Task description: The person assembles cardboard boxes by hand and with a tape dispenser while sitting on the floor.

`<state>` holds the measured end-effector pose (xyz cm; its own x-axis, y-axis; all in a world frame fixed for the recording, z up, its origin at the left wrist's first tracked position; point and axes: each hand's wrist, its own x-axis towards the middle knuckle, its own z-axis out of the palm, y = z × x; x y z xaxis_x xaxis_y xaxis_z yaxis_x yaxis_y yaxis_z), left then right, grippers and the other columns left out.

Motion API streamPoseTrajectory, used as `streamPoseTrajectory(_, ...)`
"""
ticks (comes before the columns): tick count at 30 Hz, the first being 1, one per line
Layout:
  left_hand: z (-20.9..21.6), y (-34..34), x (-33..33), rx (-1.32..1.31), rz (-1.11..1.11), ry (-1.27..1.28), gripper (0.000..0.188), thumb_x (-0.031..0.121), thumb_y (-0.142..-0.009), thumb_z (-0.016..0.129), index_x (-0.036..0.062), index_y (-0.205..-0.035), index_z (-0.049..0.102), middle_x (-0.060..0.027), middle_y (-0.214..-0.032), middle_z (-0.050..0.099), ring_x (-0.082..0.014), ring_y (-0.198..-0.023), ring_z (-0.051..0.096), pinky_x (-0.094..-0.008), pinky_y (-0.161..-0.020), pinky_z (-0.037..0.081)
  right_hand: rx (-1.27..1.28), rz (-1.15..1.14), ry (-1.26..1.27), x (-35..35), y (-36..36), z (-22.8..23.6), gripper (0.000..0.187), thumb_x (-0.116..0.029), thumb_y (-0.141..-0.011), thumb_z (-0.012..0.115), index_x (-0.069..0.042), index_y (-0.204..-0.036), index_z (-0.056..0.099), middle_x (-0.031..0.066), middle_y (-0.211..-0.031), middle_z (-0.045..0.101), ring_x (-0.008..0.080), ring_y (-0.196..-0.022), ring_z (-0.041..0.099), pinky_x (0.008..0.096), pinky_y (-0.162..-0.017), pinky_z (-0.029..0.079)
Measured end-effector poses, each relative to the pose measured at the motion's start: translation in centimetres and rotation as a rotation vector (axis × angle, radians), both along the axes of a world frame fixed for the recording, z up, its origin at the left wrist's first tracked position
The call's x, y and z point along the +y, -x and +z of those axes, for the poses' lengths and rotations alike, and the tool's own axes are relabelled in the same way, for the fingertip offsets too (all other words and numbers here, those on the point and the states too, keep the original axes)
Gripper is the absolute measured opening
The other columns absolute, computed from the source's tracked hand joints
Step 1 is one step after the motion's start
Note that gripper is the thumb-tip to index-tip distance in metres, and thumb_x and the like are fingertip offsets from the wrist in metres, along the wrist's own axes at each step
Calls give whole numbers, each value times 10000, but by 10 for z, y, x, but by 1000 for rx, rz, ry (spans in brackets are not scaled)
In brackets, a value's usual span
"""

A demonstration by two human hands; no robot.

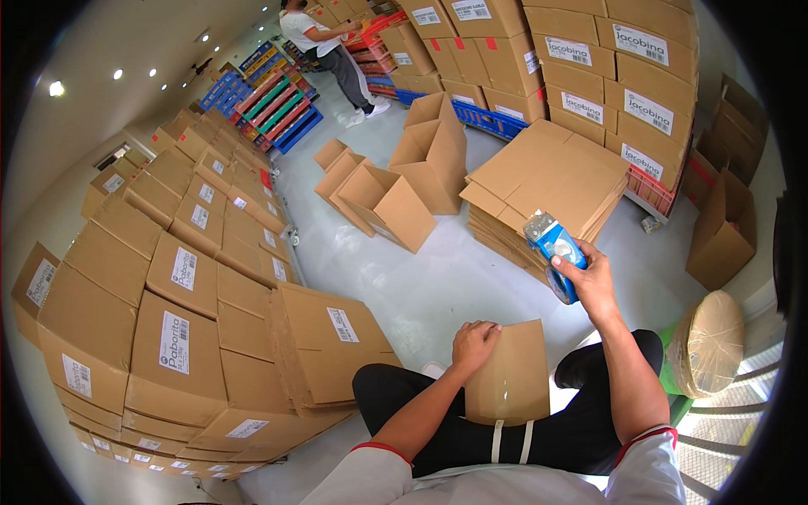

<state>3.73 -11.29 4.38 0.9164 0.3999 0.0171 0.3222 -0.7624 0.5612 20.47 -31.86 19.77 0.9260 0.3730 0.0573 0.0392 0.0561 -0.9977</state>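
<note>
Between my knees stands a cardboard box (506,374), its plain brown side facing up toward me. My left hand (476,345) grips the box's far left corner, fingers curled over the edge. Raised to the right, above and beyond the box, my right hand (587,276) is closed around a blue tape dispenser (557,254) with a metal cutter end pointing away. The dispenser does not touch the box. Part of the tape roll is hidden by my fingers and the dispenser's side.
A stack of flattened cartons (547,172) lies ahead. Several open boxes (387,202) stand on the floor. Labelled carton stacks line the left (181,269) and the far right (619,76). Stacked coloured pallets (269,105) and another person (324,46) are farther back. A wrapped roll (714,343) stands beside me.
</note>
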Motion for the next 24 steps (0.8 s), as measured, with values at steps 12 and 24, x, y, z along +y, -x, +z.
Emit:
streamPoseTrajectory(12,-1,-1,1,9,-2,-5,348,376,-972,566,94,-1038,758,-114,-989,725,-339,-976,627,-449,-897,489,-26,9,23,2,-1,-1,523,-234,-840,823,84,-1214,645,144,-1005,725,177,-906,677,328,-861,534)
streamPoseTrajectory(24,-1,1,0,14,-3,-12,350,382,-975,571,91,-1033,757,-114,-997,726,-336,-972,632,-448,-895,492,-29,17,27,1,1,-4,529,-243,-840,826,79,-1219,645,139,-997,723,168,-895,675,324,-852,537)
